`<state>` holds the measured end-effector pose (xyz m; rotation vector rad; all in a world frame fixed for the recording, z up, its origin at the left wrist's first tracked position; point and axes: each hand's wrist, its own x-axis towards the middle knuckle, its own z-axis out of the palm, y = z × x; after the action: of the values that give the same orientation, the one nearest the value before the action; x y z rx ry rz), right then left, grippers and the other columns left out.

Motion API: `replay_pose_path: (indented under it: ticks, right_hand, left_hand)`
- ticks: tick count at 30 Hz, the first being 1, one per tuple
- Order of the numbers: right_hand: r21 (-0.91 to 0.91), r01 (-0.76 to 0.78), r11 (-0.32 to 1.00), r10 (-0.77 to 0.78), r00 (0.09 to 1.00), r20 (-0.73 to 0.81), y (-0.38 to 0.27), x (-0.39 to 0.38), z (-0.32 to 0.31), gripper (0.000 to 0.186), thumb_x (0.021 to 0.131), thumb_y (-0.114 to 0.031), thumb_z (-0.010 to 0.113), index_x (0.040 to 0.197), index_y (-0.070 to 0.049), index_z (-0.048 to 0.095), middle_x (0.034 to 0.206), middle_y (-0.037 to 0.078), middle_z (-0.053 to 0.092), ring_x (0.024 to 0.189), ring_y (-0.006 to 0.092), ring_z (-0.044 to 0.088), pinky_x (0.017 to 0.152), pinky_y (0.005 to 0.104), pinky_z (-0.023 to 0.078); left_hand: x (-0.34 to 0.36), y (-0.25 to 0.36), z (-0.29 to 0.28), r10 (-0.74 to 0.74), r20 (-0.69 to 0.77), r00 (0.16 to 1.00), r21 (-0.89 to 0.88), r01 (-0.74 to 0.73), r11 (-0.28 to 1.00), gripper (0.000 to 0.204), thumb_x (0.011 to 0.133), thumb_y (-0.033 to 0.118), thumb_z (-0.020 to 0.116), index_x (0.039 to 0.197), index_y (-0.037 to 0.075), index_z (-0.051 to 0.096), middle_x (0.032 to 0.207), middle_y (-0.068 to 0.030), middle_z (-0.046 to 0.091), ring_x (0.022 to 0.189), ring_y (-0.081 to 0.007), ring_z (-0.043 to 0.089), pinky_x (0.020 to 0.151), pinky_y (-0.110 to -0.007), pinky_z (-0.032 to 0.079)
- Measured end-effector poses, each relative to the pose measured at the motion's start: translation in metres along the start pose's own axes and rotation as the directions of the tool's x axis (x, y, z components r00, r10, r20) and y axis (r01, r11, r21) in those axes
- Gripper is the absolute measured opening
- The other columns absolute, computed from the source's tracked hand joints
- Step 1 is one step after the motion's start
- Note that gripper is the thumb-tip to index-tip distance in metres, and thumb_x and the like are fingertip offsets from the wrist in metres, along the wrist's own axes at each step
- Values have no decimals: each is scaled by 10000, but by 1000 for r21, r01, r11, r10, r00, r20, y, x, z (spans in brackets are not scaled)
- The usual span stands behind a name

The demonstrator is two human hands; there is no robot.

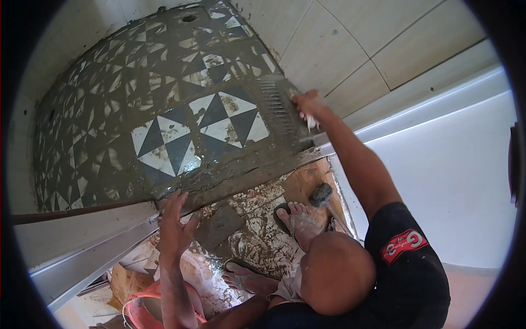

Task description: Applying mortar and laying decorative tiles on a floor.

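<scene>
My right hand [313,107] is closed around a white grip at the right wall's foot. It seems to belong to a notched trowel [289,101], whose grey blade blends into the mortar. Ridged wet mortar [269,98] lies just left of it. Two patterned tiles, a right one [227,118] and a left one [166,145], have dark and white triangles and smears of mortar. My left hand [176,223] holds nothing, fingers stretched, beside the near edge of the tiled floor.
Mortar-smeared patterned tiles [109,104] cover the far floor, around a round drain hole [189,18]. A mallet [321,194] with a dark head lies beside my foot [298,219]. A red bucket [156,290] stands at lower left. Metal frame rails [93,233] run along the left.
</scene>
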<state>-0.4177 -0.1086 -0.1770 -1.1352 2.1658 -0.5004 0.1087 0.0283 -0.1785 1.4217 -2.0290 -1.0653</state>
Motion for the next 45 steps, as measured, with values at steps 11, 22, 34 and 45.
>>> replay_pose_path:
  ticks: [11, 22, 34, 45]
  right_hand:
    - [371, -221, 902, 209, 975, 71, -50, 51, -14, 191, 957, -225, 681, 976, -35, 679, 734, 61, 643, 514, 138, 532, 444, 295, 410]
    - [272, -302, 914, 294, 953, 71, 5, -55, -16, 290, 998, -240, 644, 833, -1, 635, 680, 71, 606, 517, 173, 556, 456, 356, 442]
    - [306, -296, 905, 300, 953, 35, 55, -184, 13, 380, 1032, -319, 653, 890, 33, 630, 699, 76, 613, 509, 163, 575, 464, 358, 451]
    - [309, -99, 946, 110, 994, -20, 41, -157, 44, 366, 1025, -325, 652, 973, 35, 615, 685, 78, 607, 481, 189, 589, 485, 381, 476]
  left_hand:
    - [-14, 3, -11, -38, 3, 999, 83, 38, 996, 681, 800, 56, 771, 1453, 52, 574, 1555, -224, 524, 1447, -404, 498, 1201, -461, 400]
    - [-7, 16, -7, -38, 37, 999, 61, 36, 997, 704, 774, 31, 761, 1453, 72, 579, 1550, -208, 526, 1414, -400, 532, 1165, -443, 442]
    - [-8, 22, -8, 11, 71, 997, 65, -15, 998, 681, 801, 55, 774, 1453, 63, 578, 1559, -208, 517, 1406, -401, 540, 1163, -439, 449]
    - [-10, 32, -5, -54, 90, 995, -28, 56, 998, 692, 790, 0, 716, 1463, 88, 580, 1563, -195, 522, 1447, -385, 502, 1196, -450, 405]
